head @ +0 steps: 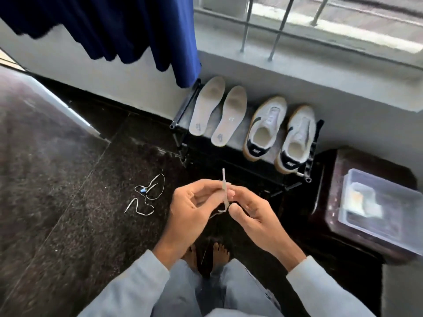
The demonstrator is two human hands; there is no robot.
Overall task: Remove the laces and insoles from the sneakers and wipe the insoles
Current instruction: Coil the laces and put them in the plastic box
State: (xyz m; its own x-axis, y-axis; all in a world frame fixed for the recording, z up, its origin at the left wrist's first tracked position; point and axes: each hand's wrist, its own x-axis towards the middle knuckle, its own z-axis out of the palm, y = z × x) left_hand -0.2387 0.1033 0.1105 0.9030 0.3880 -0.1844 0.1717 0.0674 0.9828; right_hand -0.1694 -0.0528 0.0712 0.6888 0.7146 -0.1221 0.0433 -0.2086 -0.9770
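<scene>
Standing upright, a lace [223, 179] is pinched by the left hand [192, 209] and right hand [249, 216], the insoles [207, 106] being laid ahead, nearer the left.

Open to the left over bare dark floor [68, 225], broken only by a loose lace [146, 195] lying in loops. Ahead, shut off by a low black rack [183, 108] against the wall, filled side to side: left insole [207, 106], right insole [230, 115], left sneaker [265, 126], right sneaker [297, 140], narrow gaps between. Above, capped by the window ledge [297, 74] and a hanging blue curtain [137, 30]. Closed on the right by a dark stool [334, 191] bearing a clear tub [393, 213].
</scene>
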